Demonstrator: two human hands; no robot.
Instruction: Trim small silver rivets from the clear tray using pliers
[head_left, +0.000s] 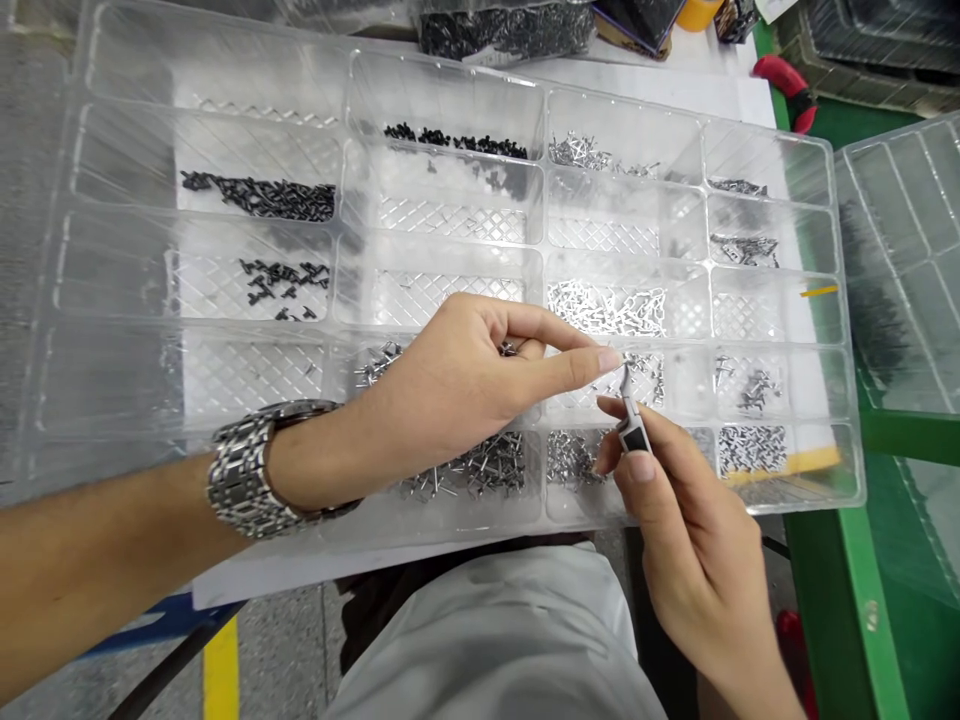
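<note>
My left hand (480,375), with a metal watch (259,470) on its wrist, reaches across the clear divided tray (439,515). Its thumb and forefinger are pressed together at the tips, and whatever they may hold is too small to make out. Lower right of those fingertips, my right hand (694,520) grips a small grey metal piece (633,428) with a black inset between thumb and fingers. The thin bent end of this piece points up, close to my left thumb. Beneath both hands lie compartments with small silvery screws or pins (499,465).
Other compartments hold black screws (281,198), black T-shaped bits (285,280) and bright metal clips (607,307). A second clear tray (911,260) stands at right over a green frame (847,600). A red-handled tool (784,85) and bagged black parts (506,30) lie behind.
</note>
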